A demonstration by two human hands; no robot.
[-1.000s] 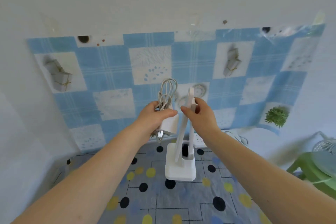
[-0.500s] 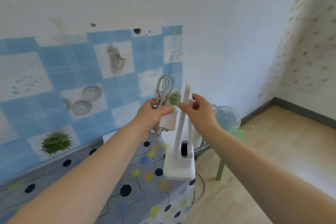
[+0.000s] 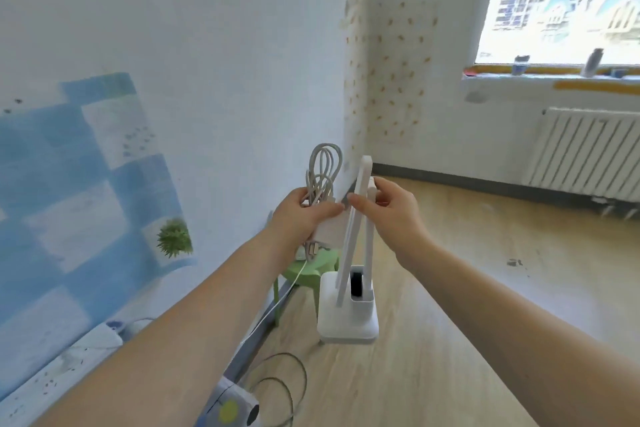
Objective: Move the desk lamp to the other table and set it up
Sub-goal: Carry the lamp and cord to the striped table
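The white desk lamp hangs in the air in front of me, folded, with its square base lowest and a black slot in it. My right hand pinches the top of its two thin white arms. My left hand grips the coiled white cable and the white power adapter just left of the lamp. The cable loops stick up above my fist. No second table shows in this view.
A green stool stands by the wall below the lamp, with a thin white wire running past it. The spotted tablecloth's corner and dark cable loops lie at the bottom. A radiator sits under the window; wooden floor spreads to the right.
The view has swung right, away from the spotted table and blue wall cloth toward the room corner and window. Both hands keep the same hold; the lamp now hangs over the floor.
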